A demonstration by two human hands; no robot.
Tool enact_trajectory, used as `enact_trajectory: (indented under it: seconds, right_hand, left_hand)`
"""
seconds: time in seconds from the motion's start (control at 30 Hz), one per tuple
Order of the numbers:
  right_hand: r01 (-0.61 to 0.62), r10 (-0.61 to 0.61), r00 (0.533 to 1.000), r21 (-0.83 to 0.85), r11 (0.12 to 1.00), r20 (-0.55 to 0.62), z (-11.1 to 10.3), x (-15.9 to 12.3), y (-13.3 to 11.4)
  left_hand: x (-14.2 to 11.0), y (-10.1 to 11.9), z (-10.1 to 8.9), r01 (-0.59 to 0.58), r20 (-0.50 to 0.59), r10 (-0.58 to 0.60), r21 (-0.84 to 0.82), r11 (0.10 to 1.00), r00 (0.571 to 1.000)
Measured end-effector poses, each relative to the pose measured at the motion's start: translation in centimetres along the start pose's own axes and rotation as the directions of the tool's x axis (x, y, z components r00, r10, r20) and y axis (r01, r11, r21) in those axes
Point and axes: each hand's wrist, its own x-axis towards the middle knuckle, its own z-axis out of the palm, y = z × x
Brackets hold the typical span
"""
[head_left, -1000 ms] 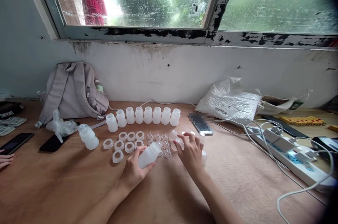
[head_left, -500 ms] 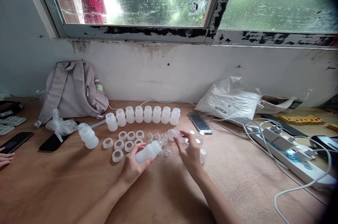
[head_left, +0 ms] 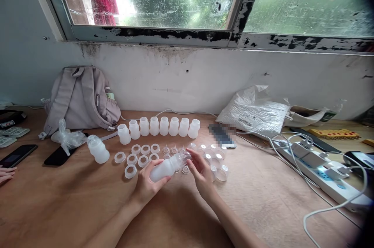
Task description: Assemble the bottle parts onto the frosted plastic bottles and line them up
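Left hand (head_left: 149, 178) wrapping fingers round bottle (head_left: 163, 169), near centre; right hand (head_left: 201, 172) pinching clear cap (head_left: 182, 156) at its top. One capped bottle (head_left: 98, 149) standing left, looking finished; eight open bottles (head_left: 163, 126), rings (head_left: 126, 172), teats (head_left: 166, 150), other caps (head_left: 222, 175) waiting unjoined.

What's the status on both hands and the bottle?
Left hand gripping frosted bottle, tilted. Right hand holding clear cap at its upper end. Nothing visibly blocking.

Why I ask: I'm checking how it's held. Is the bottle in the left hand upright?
No; the left hand holds the bottle tilted, its top leaning toward the right hand.
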Motion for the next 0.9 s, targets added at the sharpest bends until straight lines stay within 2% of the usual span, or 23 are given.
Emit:
enact_trajectory:
  seconds: [0.33, 0.7, 0.8, 0.9]
  right_hand:
    - [-0.031, 0.031, 1.0, -0.033, 0.999, 0.001, 0.5, -0.3, 0.0]
    - [0.003, -0.002, 1.0, 0.051, 0.999, -0.003, 1.3, -1.6, 1.4]
    - [0.007, -0.006, 1.0, 0.057, 0.998, -0.016, 1.4, -1.7, 1.3]
    - [0.006, -0.005, 1.0, 0.05, 0.999, -0.02, 1.6, -1.7, 1.0]
  left_hand:
    - [-0.1, 0.0, 0.0, -0.088, -0.007, 0.089, 0.082, 0.993, 0.996]
    - [-1.3, -1.6, 0.7, -0.326, -0.013, 0.337, 0.22, 0.919, 0.941]
    - [-1.3, -1.8, 1.0, -0.349, -0.032, 0.368, 0.251, 0.903, 0.929]
    - [-1.2, -1.8, 1.2, -0.327, -0.024, 0.346, 0.269, 0.906, 0.938]
